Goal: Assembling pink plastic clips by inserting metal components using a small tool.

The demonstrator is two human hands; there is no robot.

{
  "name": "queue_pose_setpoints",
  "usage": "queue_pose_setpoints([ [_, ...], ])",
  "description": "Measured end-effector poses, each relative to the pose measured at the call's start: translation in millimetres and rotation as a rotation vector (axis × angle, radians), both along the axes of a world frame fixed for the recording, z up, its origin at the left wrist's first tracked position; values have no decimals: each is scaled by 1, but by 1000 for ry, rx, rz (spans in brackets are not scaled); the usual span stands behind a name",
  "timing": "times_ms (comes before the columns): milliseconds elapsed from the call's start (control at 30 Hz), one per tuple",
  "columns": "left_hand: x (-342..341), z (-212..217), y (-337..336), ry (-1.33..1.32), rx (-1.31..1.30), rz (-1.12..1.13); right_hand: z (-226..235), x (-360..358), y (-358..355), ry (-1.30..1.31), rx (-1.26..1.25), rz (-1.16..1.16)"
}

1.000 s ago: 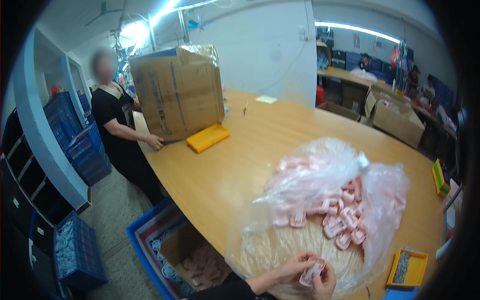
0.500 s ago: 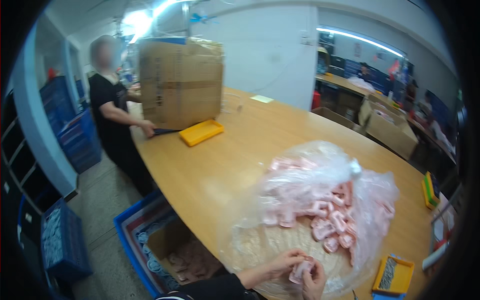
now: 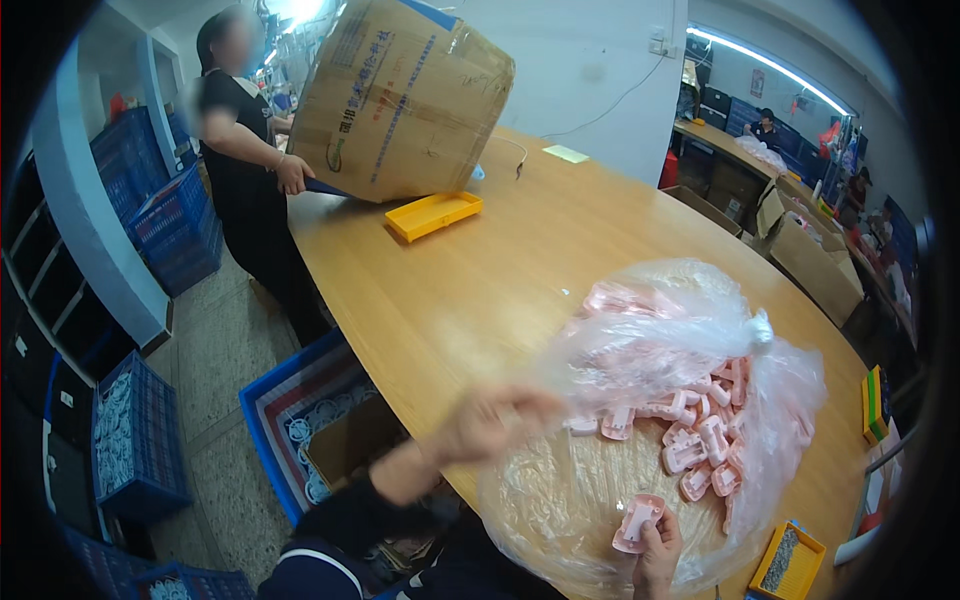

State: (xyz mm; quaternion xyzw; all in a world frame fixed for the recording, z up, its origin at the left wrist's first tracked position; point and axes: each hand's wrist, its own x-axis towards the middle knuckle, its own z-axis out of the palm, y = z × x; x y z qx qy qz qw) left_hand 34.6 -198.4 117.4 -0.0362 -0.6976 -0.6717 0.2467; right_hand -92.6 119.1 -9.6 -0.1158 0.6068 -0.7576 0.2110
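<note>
My right hand (image 3: 656, 562) grips a pale pink plastic shell (image 3: 634, 524), its hollow side showing. It is held over the near part of a clear plastic bag (image 3: 545, 490) spread on the table. My left hand (image 3: 495, 425) is raised over the table's left edge beside the bag, its fingers smeared by motion; whether it holds anything cannot be made out. Several similar pink shells (image 3: 685, 450) lie piled in the bag, some covered by its folds.
A person (image 3: 245, 150) across the table handles a large cardboard box (image 3: 410, 110), tilted beside a yellow tray (image 3: 432, 215). A small yellow tray of metal bits (image 3: 790, 560) sits at the near right. A blue crate (image 3: 262, 430) stands left below the table, holding a carton and light-blue parts.
My left hand has left the pink shell and swung up and to the left. My right hand keeps the shell. Across the table the box has tilted and my view has shifted.
</note>
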Motion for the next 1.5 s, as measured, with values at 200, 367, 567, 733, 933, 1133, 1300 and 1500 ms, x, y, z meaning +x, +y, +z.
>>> queue_pose_setpoints([
  [200, -37, -94, -263, -530, -808, 1002, -2, -2, -14, -212, 83, 2],
  [367, -67, -97, -379, -597, -1078, 1332, -1, 3, -13, -274, 230, -67],
  [567, -98, -66, -448, -739, -876, 1466, 3, -2, -17, -264, 325, -14],
  [733, -95, -87, -464, -997, -975, 1149, -9, -5, -12, -287, 310, -48],
  [933, -72, -95, -418, -777, -1159, 1158, -12, -15, -9, -275, 280, 9],
  [1133, -50, -91, -374, -573, -1164, 1108, -19, -15, 1, -331, 266, 26],
  [1300, -49, -103, -392, -601, -1012, 1118, -1, -7, -11, -362, 275, -19],
  [1500, -28, -62, -471, -412, -90, 598, -15, -9, -5, -271, 241, 1],
])
